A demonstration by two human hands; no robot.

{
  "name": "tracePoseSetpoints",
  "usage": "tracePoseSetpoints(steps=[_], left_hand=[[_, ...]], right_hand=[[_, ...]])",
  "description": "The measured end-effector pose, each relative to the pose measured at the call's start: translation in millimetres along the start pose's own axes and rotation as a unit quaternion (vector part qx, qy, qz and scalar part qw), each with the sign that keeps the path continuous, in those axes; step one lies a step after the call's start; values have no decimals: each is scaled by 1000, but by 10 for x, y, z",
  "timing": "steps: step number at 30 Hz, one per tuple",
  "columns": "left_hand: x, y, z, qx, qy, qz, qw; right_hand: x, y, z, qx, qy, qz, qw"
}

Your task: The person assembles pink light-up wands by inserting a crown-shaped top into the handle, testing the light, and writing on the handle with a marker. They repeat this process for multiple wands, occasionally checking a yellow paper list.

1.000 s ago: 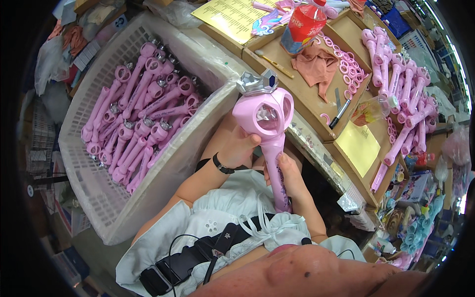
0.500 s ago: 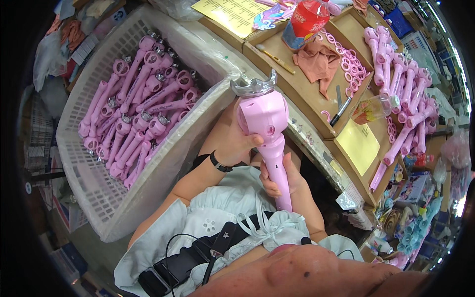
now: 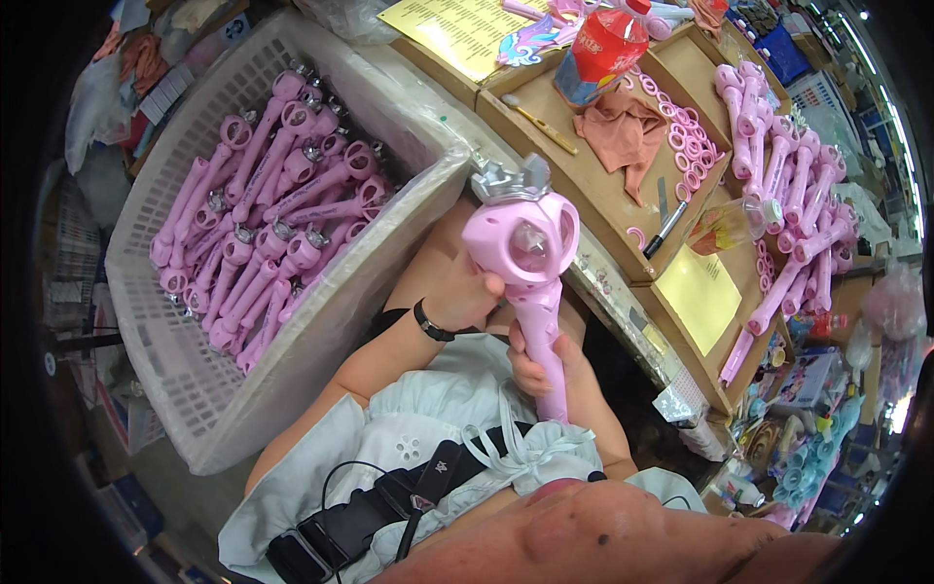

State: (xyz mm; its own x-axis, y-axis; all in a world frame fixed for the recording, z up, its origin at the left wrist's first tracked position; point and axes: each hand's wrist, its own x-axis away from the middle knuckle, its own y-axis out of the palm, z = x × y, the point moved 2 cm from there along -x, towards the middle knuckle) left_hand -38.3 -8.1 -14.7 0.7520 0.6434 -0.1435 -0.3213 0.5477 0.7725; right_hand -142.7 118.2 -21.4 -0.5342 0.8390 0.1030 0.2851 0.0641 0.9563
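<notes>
A pink toy wand [image 3: 537, 316] with a silver crown on its round, open-windowed head is held upright over my lap. A clear piece shows inside the head's window. My left hand [image 3: 469, 292] grips the wand just below the head, its thumb on the neck. Lower down, the fingers of my right hand [image 3: 548, 362] wrap round the handle. Left of my hands stands a white plastic basket [image 3: 180, 384] with many similar pink wands [image 3: 277, 209] lying in it.
On the bench at right, a cardboard tray [image 3: 545, 175] bears pink rings [image 3: 693, 146], an orange cloth [image 3: 623, 136], a brush [image 3: 540, 125], a black marker [image 3: 666, 230] and a red-labelled bottle [image 3: 601, 54]. More pink wands [image 3: 793, 175] are piled beyond. A yellow sheet [image 3: 699, 297] lies nearer.
The wand has turned about its length, so the head's round window and the clear piece inside now face up. Both hands still hold it, and the crown sits slightly further right.
</notes>
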Motion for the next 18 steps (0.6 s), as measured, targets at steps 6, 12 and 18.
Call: tracePoseSetpoints(steps=[6, 12, 18], left_hand=[[69, -3, 18, -22, -14, 21, 999], [58, 122, 129, -60, -7, 67, 996], [57, 295, 181, -146, 35, 144, 978]], right_hand=[[-120, -81, 83, -92, 36, -125, 987], [32, 125, -72, 87, -33, 143, 985], [55, 90, -112, 413, -58, 300, 858]])
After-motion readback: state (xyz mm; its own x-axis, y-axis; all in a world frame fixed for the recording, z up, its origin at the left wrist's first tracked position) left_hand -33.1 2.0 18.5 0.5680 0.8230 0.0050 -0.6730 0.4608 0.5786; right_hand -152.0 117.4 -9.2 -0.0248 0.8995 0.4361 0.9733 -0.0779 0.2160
